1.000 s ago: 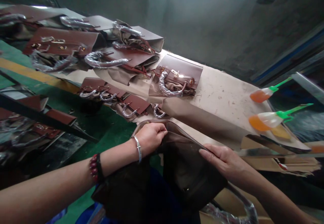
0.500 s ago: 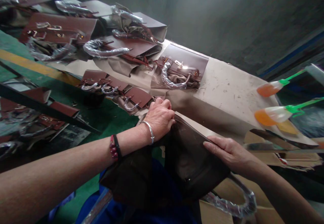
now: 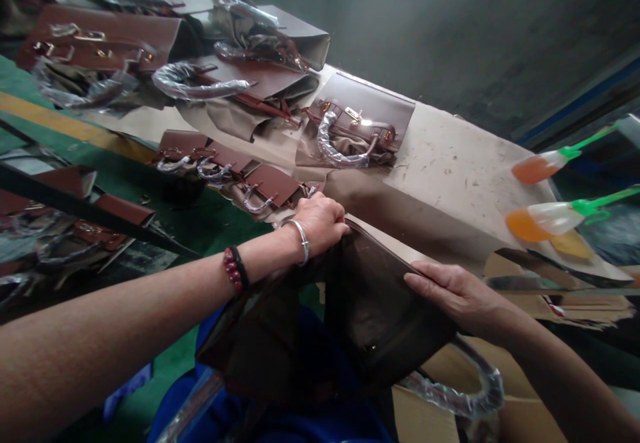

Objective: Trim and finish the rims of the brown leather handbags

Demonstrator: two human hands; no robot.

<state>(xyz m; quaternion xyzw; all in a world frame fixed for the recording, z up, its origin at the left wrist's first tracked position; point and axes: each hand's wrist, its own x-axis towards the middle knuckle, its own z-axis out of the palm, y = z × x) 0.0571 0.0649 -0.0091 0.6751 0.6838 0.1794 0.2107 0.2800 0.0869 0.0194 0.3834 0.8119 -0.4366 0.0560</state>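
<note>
A dark brown handbag [image 3: 385, 303] stands tilted in front of me, its inner lining partly visible. My left hand [image 3: 320, 224] is closed on the upper left corner of its panel, fingers curled over the edge. Further along the same top edge, my right hand [image 3: 445, 289] pinches the panel between thumb and fingers. One plastic-wrapped handle [image 3: 480, 389] of the bag curves out below my right hand; another wrapped strip shows at the lower left. The bag's lower part is dark and hard to make out.
Several brown handbags [image 3: 110, 43] with wrapped handles lie along the paper-covered table [image 3: 450, 156]; one bag [image 3: 360, 123] lies just ahead. Two bottles of orange liquid [image 3: 537, 219] with green nozzles stand at the right. A cardboard box [image 3: 425, 416] sits below. More bags [image 3: 75, 223] are at left.
The view has shifted slightly. Both hands keep their hold on the bag's top edge, and my left hand and wrist sit a little higher in the picture.
</note>
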